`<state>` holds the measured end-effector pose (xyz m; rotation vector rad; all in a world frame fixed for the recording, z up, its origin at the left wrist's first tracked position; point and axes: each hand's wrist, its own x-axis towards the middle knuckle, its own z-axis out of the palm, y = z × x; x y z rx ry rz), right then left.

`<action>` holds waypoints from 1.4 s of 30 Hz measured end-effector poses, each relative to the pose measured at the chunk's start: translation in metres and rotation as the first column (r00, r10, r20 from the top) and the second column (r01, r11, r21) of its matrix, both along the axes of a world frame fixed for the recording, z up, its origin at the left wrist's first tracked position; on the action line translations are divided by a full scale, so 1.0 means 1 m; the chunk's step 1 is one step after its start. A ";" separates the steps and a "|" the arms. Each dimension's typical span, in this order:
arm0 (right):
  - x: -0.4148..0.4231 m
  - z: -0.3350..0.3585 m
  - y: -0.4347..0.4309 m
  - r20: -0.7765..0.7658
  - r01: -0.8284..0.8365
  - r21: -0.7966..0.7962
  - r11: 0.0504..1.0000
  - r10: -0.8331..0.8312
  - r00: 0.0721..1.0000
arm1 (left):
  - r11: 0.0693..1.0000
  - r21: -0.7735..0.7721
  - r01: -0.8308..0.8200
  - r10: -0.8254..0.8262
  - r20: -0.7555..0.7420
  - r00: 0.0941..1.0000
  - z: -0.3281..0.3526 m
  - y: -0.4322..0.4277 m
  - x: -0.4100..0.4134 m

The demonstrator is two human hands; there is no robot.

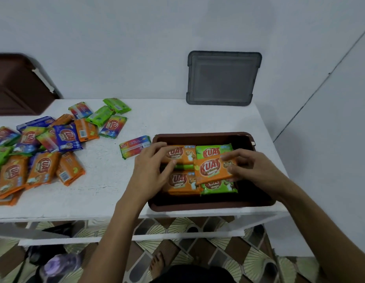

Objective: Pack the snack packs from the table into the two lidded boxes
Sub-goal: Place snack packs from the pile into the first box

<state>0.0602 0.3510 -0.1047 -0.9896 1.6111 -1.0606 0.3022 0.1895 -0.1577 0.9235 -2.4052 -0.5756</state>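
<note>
Packing in progress, entry as follows.

Orange pack [215,168]: gripped in right hand [253,166], fingers [231,155] pinched on its right end; held tilted over the open brown box [210,206], near right of desk [108,193]. Left hand [152,166]: fingers spread and loose, resting on the far-left orange pack in the box [183,154]; grasping nothing, by the look of it.

Handling, judged: light, thin foil-film pouches, soft and slightly crinkly, probably slippery on the printed faces, contents likely brittle. Best taken by a short end or across the flat faces, with a light pinch; not squeezed.

Count in box, besides the held pack: two orange, two green visible on top, with a green edge showing underneath; lower layers cannot be counted.

Loose on desk: one rainbow pack [134,147] just left of box; scattered heap [45,148] far left, orange, green, blue and rainbow, overlapping, roughly twenty, exact number not tellable.

Boxes: two; second brown box [16,86] far left, partly out of view. Grey lid [223,77]: one, leaning on the wall at the far edge.
</note>
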 end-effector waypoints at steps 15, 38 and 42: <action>0.008 -0.045 -0.014 -0.764 -0.062 0.414 0.908 0.383 0.519 | 0.999 -0.016 -0.036 0.036 -0.026 0.999 -0.012 0.004 0.002; 0.164 -0.035 -0.318 -0.867 -0.518 0.139 0.844 0.356 0.348 | 0.796 0.139 -0.589 0.588 0.050 0.807 -0.030 -0.176 0.163; 0.184 -0.057 -0.376 -0.852 -0.558 0.301 0.773 0.481 0.207 | 0.770 0.069 -0.634 0.623 0.131 0.771 -0.033 -0.226 0.189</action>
